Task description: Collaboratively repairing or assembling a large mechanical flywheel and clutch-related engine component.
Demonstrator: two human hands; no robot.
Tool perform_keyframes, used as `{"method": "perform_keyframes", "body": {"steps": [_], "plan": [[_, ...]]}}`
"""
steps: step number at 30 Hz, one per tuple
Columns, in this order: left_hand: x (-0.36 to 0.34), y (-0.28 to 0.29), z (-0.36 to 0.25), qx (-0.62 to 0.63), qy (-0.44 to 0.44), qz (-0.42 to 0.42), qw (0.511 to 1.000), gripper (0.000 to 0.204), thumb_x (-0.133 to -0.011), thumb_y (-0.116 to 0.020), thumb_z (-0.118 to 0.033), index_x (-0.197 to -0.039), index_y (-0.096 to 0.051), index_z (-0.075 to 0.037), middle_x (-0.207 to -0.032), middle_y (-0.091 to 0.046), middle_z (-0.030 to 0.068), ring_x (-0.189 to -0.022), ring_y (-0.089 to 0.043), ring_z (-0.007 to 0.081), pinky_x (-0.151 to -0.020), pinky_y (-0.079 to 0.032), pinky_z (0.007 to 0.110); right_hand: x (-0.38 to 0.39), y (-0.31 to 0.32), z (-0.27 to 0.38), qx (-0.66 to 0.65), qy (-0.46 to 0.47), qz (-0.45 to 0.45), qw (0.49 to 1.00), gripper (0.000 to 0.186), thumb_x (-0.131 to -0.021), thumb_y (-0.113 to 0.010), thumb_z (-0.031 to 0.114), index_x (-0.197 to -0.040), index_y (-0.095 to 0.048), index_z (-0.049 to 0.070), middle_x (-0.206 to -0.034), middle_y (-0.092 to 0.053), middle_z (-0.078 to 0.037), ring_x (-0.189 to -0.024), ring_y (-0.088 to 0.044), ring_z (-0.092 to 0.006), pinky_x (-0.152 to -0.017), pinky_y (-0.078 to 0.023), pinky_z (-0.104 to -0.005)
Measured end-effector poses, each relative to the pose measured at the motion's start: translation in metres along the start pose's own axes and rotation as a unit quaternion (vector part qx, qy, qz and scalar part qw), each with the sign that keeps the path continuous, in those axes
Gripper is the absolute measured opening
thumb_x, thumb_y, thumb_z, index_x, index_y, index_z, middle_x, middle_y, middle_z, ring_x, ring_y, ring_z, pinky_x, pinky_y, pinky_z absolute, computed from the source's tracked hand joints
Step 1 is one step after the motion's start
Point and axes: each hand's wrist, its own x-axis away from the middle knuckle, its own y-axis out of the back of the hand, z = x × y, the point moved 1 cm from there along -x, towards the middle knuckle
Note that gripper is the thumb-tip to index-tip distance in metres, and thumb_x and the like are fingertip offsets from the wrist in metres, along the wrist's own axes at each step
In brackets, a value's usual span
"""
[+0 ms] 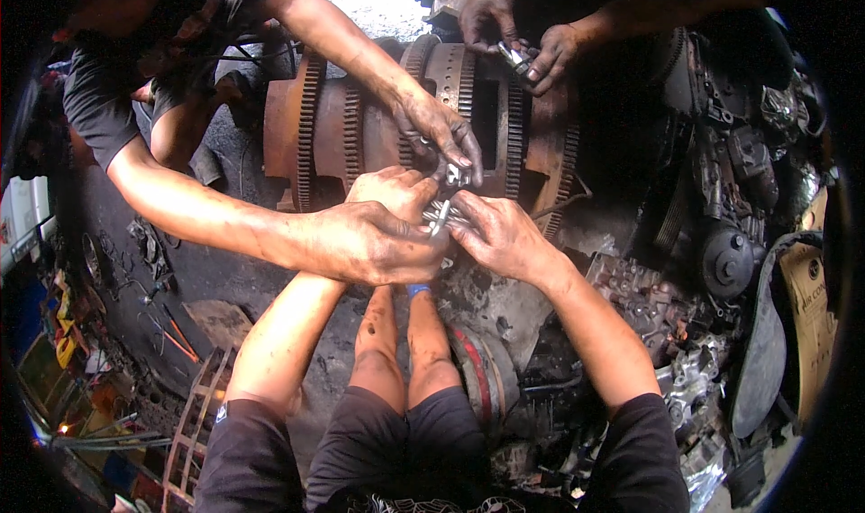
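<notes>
My left hand has curled fingers, partly hidden behind a co-worker's hand; what it holds is hidden. My right hand is closed on small silvery metal parts beside it. The co-worker's lower hand pinches a pale slim piece over these parts, while their upper hand grips a small metal piece just above. At upper right, another person's two hands hold a silver part. Behind the hands lie large rusty toothed rings on a cylindrical body.
Greasy engine assemblies crowd the right side, near a cardboard piece. A rusty metal frame and orange-handled tool lie at lower left. A round part with a red band sits beside my legs. The co-worker's body occupies the upper left.
</notes>
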Motion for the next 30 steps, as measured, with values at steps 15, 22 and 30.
{"method": "perform_keyframes", "body": {"steps": [15, 22, 30], "plan": [[0.001, -0.006, 0.002, 0.015, 0.001, 0.006, 1.0, 0.018, -0.071, -0.067, -0.024, -0.082, -0.063, -0.009, -0.078, -0.065, 0.0076, -0.076, -0.066, 0.0285, -0.065, -0.055, 0.04, 0.001, 0.001, 0.006, -0.047, -0.05, 0.015, 0.998, 0.032, -0.082, -0.07, 0.007, -0.108, -0.059, -0.009, -0.09, -0.065, -0.025, -0.081, -0.066, -0.0417, -0.07, -0.053, -0.0423], [0.003, -0.009, 0.002, 0.015, 0.005, 0.004, 1.0, 0.019, -0.071, -0.067, -0.024, -0.082, -0.063, -0.009, -0.075, -0.062, 0.0061, -0.075, -0.065, 0.0284, -0.066, -0.054, 0.041, 0.005, 0.0, 0.0, -0.046, -0.006, 0.005, 0.999, 0.032, -0.082, -0.069, 0.009, -0.109, -0.056, -0.003, -0.083, -0.065, -0.023, -0.075, -0.066, -0.0415, -0.063, -0.055, -0.0447], [-0.003, 0.051, -0.023, 0.057, -0.229, 0.004, 0.972, 0.034, -0.064, -0.068, -0.032, -0.084, -0.062, -0.006, -0.087, -0.061, 0.0161, -0.082, -0.061, 0.0359, -0.067, -0.051, 0.045, 0.01, 0.001, 0.0, -0.027, 0.007, -0.002, 1.0, 0.04, -0.082, -0.07, 0.009, -0.116, -0.054, -0.004, -0.084, -0.064, -0.022, -0.075, -0.066, -0.0412, -0.064, -0.055, -0.0436]]}}
